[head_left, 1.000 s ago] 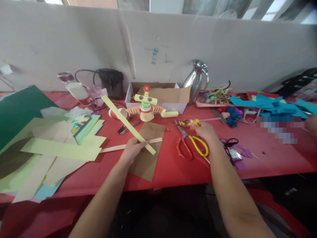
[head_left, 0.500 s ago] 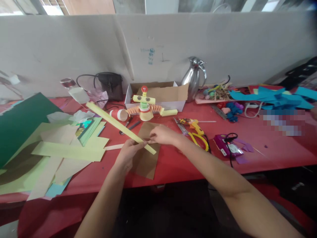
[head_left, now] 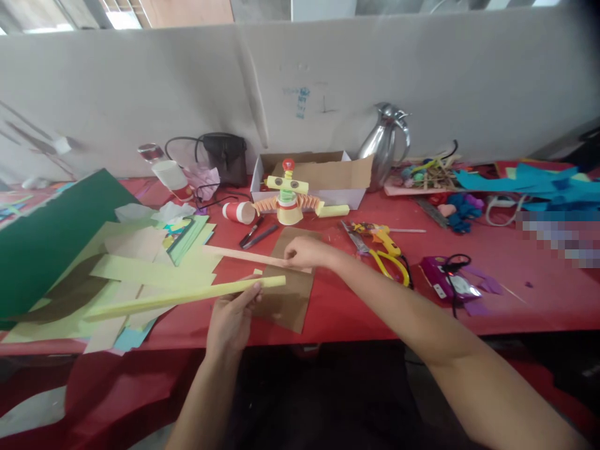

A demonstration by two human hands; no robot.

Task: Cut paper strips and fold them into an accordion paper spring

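Observation:
Between the thumb and fingers of my left hand (head_left: 234,315) is a long yellow paper strip (head_left: 182,299), its far end stretching left over the paper pile. My right hand (head_left: 307,253) pinches a narrow pale pink paper strip (head_left: 244,254), which runs leftward above the yellow one. Under the right hand lies a brown cardboard piece (head_left: 285,300) on the red table. Behind the hands stands a paper-cup figure (head_left: 289,200) with a yellow eye-piece and folded orange arms. A red-and-white paper cup (head_left: 239,212) lies on its side to its left.
Scissors with yellow handles (head_left: 391,265) and a yellow glue gun (head_left: 387,240) lie right of my right arm, near a purple power box (head_left: 445,281). Paper sheets (head_left: 154,269) cover the left side. A steel jug (head_left: 382,147) and a white box (head_left: 359,197) stand at the back.
My left hand has moved down and away from the right, swinging the yellow strip from a steep slant to nearly level. The pink strip has tilted and now shows above it. The view has shifted left.

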